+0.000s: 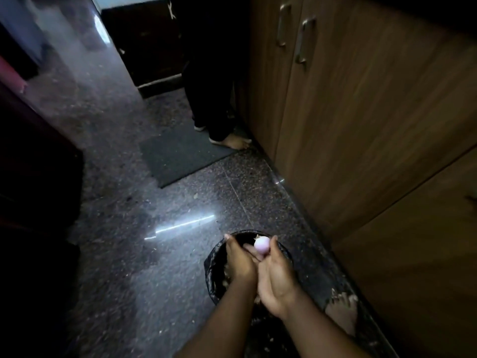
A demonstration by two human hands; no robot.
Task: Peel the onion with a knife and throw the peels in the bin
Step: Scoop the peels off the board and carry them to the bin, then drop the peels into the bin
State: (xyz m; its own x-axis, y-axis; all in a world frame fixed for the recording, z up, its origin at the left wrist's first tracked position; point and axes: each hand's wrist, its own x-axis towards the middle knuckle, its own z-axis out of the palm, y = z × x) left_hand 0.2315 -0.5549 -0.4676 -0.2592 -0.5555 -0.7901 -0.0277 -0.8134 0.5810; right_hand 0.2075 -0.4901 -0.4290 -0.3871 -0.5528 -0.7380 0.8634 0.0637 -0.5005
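A small peeled onion [261,245], pale pink, is held between the thumb and fingers of my right hand [276,275], directly above the bin [211,270]. The bin stands on the floor, is lined with a black bag, and has brownish scraps inside. My left hand [238,259] is just left of the onion, back upward, with its fingers pointing down into the bin and hidden from me. The two hands touch side by side. No knife is visible.
Wooden cabinet doors [361,125] run along the right. Another person's legs and bare foot [233,143] stand on a grey mat [178,158] ahead. My own foot [343,313] is right of the bin. Dark furniture [33,164] lines the left.
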